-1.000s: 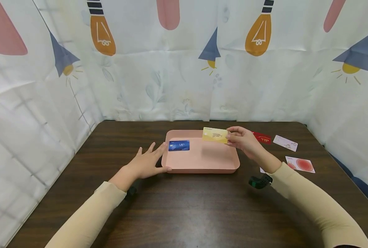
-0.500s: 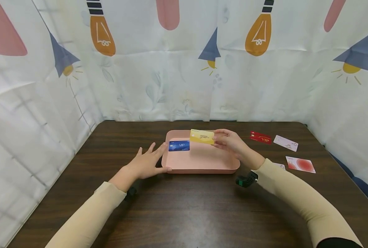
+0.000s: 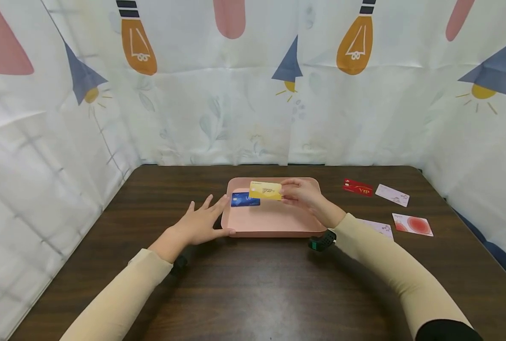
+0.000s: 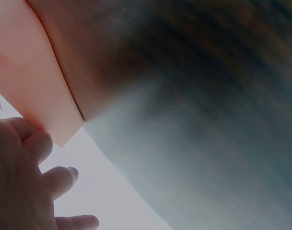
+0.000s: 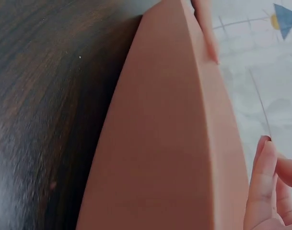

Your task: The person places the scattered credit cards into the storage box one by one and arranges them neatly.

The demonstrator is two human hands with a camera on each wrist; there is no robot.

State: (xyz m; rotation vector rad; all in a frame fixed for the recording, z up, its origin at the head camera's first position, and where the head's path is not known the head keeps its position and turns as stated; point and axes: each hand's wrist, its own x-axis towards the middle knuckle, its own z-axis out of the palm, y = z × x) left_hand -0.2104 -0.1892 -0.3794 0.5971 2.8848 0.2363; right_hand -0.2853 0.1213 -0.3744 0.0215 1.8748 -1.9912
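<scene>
A pink tray (image 3: pixel 274 234) sits at the middle of the table, with a blue VIP card (image 3: pixel 240 201) lying inside at its left. My right hand (image 3: pixel 302 195) pinches a yellow card (image 3: pixel 261 190) by its right end, above the tray; the yellow card partly covers the blue one in the head view. My left hand (image 3: pixel 199 222) rests against the tray's left side, fingers spread. In the left wrist view the fingers (image 4: pixel 59 181) touch or lie close to the tray's edge. The right wrist view shows the right fingers (image 5: pixel 263 187) beyond the tray wall (image 5: pixel 155 129); the yellow card is hidden there.
To the right of the tray lie a red VIP card (image 3: pixel 357 187), a pale card (image 3: pixel 392 194), a white card with red circles (image 3: pixel 412 224) and another pale card (image 3: pixel 380 228) partly behind the right sleeve. A patterned curtain (image 3: pixel 253 109) stands behind the dark table (image 3: pixel 244 293).
My right hand has carried the yellow card leftward over the tray, until it overlaps the blue card in view. The left hand has stayed in place at the tray.
</scene>
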